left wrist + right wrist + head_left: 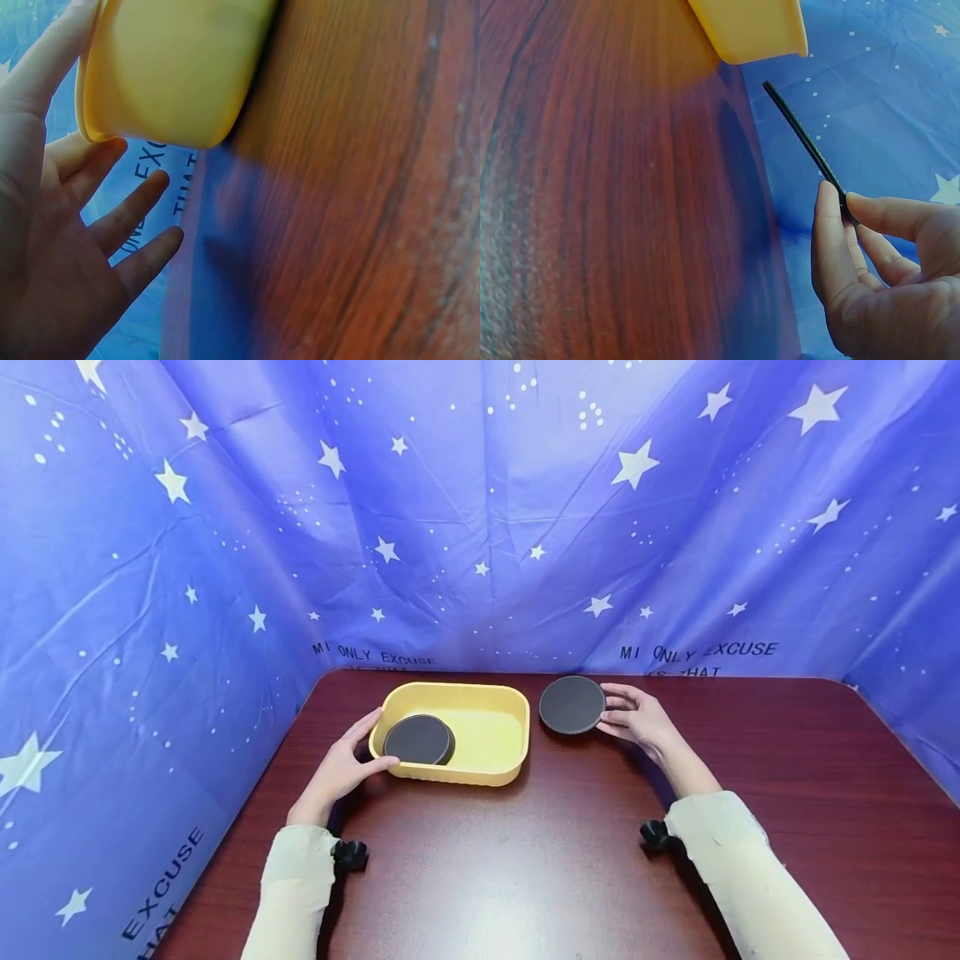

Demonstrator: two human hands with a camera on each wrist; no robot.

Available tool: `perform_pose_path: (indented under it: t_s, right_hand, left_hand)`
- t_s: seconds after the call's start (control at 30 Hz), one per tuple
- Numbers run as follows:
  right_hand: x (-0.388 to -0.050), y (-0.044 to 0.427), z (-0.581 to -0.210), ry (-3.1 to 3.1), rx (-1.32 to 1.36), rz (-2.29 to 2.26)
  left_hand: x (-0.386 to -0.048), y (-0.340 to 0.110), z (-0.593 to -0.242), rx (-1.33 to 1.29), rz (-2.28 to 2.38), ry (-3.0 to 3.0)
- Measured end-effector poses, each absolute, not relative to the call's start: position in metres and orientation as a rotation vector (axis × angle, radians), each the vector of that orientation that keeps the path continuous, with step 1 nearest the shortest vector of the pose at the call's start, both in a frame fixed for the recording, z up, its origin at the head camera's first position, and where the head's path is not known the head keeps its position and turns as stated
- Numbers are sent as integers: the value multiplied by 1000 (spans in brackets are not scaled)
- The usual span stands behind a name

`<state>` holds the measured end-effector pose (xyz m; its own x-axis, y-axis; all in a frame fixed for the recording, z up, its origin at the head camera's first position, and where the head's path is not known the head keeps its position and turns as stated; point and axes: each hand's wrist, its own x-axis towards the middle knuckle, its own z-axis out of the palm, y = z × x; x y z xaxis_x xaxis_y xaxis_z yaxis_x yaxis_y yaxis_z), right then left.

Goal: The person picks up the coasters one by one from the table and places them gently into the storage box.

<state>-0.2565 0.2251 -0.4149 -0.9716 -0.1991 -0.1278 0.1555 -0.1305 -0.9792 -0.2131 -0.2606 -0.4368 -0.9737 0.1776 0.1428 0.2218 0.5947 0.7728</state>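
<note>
A yellow plastic basin (491,768) with rounded corners sits on the table. My left hand (347,762) holds its left end, thumb on the near rim and fingers at the far left side. In the left wrist view, the outer fingers of that hand (82,247) are spread off the basin wall (172,75). Inside the basin, at its left, lies a thick black round piece (418,740), perhaps stacked coasters. To the right of the basin, my right hand (636,718) pinches a black round coaster (572,705) by its right edge. The right wrist view shows this coaster (802,135) edge-on, tilted and raised off the table.
The dark red wooden table (510,860) has a glossy top. Blue star-printed cloth (465,527) hangs behind it and at both sides. Black wrist mounts (350,856) are strapped at the sleeve cuffs.
</note>
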Motion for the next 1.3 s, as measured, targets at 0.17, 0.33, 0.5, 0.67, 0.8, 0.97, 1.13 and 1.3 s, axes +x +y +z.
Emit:
perform_pose_path:
  t_s: [0.17,0.33,0.5,0.67,0.8,0.97,1.13,1.3]
  right_hand:
    - [-254,224,-411,1895,-39,-2210]
    - [-250,223,-410,1896,-40,-2216]
    - [-248,220,-407,1876,-67,-2249]
    - [-245,217,-400,1888,-74,-2266]
    - [-244,215,-395,1881,-92,-2287]
    - [-243,212,-393,1835,-102,-2330]
    - [-241,209,-391,1779,-121,-2359]
    - [-240,204,-387,1750,-140,-2367]
  left_hand:
    - [-211,-262,-436,-335,-1335,-2777]
    - [-210,-263,-438,-333,-1328,-2788]
    - [-208,-263,-437,-325,-1329,-2791]
    - [-209,-263,-438,-334,-1351,-2783]
    - [-210,-262,-438,-348,-1368,-2762]
    - [-210,-262,-438,-342,-1380,-2763]
    - [-211,-261,-438,-336,-1360,-2777]
    - [-212,-260,-435,-345,-1387,-2763]
